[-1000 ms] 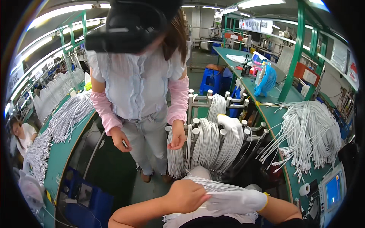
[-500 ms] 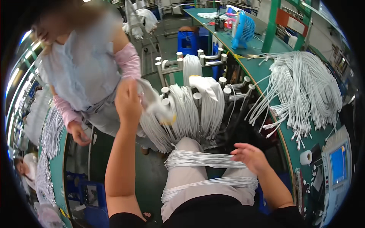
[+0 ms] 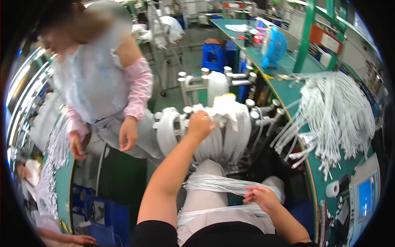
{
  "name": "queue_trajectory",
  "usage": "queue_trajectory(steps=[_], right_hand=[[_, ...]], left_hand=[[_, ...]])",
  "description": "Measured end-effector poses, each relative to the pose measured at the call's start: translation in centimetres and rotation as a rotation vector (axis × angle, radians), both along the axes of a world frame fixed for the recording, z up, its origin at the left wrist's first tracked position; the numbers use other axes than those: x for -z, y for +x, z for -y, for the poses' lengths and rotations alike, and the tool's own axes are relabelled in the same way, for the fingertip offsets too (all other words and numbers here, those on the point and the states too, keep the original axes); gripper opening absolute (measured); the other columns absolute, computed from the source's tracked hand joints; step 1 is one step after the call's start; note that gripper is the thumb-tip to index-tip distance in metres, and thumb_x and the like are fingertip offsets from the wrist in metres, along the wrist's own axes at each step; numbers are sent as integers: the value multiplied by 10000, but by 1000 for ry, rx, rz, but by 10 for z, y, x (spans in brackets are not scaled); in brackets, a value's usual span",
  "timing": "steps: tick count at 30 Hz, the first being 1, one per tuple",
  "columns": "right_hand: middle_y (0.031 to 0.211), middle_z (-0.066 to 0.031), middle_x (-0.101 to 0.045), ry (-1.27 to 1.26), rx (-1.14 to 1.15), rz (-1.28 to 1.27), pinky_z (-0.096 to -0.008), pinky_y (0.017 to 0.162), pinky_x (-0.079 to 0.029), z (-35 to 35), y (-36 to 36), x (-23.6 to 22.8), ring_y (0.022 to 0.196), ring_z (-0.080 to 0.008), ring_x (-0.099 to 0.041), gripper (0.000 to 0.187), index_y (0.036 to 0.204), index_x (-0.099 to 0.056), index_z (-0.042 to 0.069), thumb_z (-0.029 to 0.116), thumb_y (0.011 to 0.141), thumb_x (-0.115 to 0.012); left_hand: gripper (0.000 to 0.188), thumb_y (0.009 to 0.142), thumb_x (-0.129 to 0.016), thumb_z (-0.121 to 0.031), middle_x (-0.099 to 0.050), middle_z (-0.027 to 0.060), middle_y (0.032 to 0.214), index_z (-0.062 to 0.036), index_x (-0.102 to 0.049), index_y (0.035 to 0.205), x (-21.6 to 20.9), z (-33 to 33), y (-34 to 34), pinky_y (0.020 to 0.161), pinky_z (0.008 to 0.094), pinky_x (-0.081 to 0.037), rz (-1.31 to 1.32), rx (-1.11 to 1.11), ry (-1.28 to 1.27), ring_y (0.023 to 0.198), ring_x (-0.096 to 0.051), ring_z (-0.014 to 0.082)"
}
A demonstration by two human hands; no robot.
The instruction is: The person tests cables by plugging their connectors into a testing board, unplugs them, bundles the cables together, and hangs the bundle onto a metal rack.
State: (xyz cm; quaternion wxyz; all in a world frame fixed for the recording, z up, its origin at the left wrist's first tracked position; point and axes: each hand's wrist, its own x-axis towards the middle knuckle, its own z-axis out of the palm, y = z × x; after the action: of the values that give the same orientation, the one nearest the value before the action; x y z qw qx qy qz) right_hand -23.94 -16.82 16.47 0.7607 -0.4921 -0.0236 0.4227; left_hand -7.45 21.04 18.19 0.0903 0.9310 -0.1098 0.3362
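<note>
My left hand (image 3: pixel 200 124) is stretched forward over the cable rack, its fingers curled. Whether it grips anything is hidden. Just beyond its fingertips, white gloves (image 3: pixel 225 109) with yellow edging lie heaped on the hanging bundles of white cable (image 3: pixel 236 138). My right hand (image 3: pixel 263 198) is open, fingers loosely bent, above the bundle of thin white cables (image 3: pixel 218 183) stretched across my thighs. A second white cable bundle (image 3: pixel 242 210) lies across my lap, nearer to me.
A person (image 3: pixel 96 82) with pink sleeves stands at the left, hands lowered. Metal rack posts (image 3: pixel 193 80) rise ahead. On the right, a green bench (image 3: pixel 296 109) bears a cable heap (image 3: pixel 329 111), a blue fan (image 3: pixel 275 47) and a screened instrument (image 3: pixel 364 197). Blue stools (image 3: pixel 105 218) stand lower left.
My left hand has moved right and forward from beside the co-worker to the rack; the glove that hung from it now appears among those on the cables. The co-worker's arm has lowered.
</note>
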Motion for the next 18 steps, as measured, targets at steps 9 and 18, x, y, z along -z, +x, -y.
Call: queue_trajectory(steps=[9,18], right_hand=[[1473,-124,-374,-385,79,863,-367,1081,-306,-89,130,-21,1342,-273,-359,731,1446,-305,26,58,805,-656],[1463,-154,-373,-335,176,1088,-380,1076,-315,-112,240,-89,1328,-288,-369,782,1472,-243,40,48,806,-653]], left_hand=[[704,707,-780,-365,-511,189,1224,-12,-473,1234,-57,19,-44,988,409,-391,99,-39,-198,1147,-499,338],[357,864,-651,-184,-613,133,1130,-12,-571,1167,-223,-116,-241,906,358,-446,595,-288,-532,1046,-576,274]])
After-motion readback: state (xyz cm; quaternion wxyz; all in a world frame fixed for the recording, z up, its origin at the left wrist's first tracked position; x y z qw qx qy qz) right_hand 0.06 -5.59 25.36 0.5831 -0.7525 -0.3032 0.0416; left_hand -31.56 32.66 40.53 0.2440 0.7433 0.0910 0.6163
